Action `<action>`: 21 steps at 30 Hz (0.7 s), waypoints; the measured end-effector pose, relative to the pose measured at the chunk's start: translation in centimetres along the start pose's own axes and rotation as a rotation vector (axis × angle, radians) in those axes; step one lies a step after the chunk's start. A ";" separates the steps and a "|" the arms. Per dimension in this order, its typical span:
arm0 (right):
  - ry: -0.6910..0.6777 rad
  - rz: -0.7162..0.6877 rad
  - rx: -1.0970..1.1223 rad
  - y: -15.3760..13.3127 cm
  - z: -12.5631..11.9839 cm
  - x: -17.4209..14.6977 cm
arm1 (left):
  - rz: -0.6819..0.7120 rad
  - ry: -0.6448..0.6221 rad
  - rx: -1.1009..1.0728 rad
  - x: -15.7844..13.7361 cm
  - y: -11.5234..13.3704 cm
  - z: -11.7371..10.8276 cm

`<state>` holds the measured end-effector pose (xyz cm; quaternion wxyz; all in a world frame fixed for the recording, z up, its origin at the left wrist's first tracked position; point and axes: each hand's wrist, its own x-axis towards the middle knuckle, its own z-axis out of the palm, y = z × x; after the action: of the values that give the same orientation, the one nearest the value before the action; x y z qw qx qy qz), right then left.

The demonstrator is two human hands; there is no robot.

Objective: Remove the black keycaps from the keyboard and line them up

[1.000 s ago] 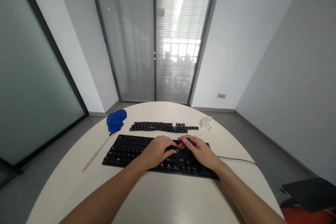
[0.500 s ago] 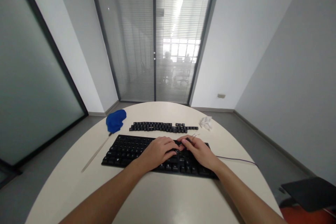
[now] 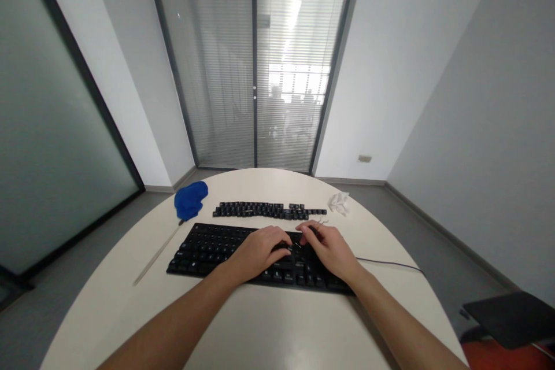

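A black keyboard (image 3: 203, 248) lies across the table in front of me, its right part partly covered by my hands. My left hand (image 3: 262, 248) rests over its right-centre keys, thumb and index finger apart, with nothing visible between them. Just to the right, my right hand (image 3: 327, 245) is curled above the keyboard around a small dark tool. Thin wire ends (image 3: 323, 221) stick out beyond its fingers, like those of a keycap puller; the handle is mostly hidden. Behind the keyboard, loose black keycaps (image 3: 251, 208) are laid out in rows.
A blue cloth (image 3: 189, 199) lies at the back left, beside a thin wooden-handled stick (image 3: 158, 252). Crumpled white tissue (image 3: 339, 203) sits at the back right. A dark cable (image 3: 390, 263) runs off the right side of the round table (image 3: 277, 324). A chair (image 3: 511, 318) stands at lower right.
My hands have drawn slightly apart over the keyboard. The left fingers have moved back from the right fingertips, and the right hand has shifted a little left.
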<state>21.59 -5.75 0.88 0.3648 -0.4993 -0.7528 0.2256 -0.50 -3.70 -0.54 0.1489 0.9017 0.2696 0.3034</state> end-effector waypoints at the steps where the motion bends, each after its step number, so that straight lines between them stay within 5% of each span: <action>1: 0.018 -0.032 -0.046 -0.1 -0.2 0.0 | -0.020 0.013 -0.014 0.0 -0.1 0.0; 10: -0.013 -0.203 -0.174 -0.3 -0.7 -0.1 | -0.129 0.088 -0.084 0.1 -0.4 0.1; 21: -0.145 -0.167 -0.103 -1.3 -0.1 -0.5 | -0.231 0.135 -0.209 0.2 -0.6 0.3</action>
<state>20.95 -6.72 1.71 0.3008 -0.4354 -0.8268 0.1908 -0.40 -3.15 -0.98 0.2576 0.8217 0.3479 0.3706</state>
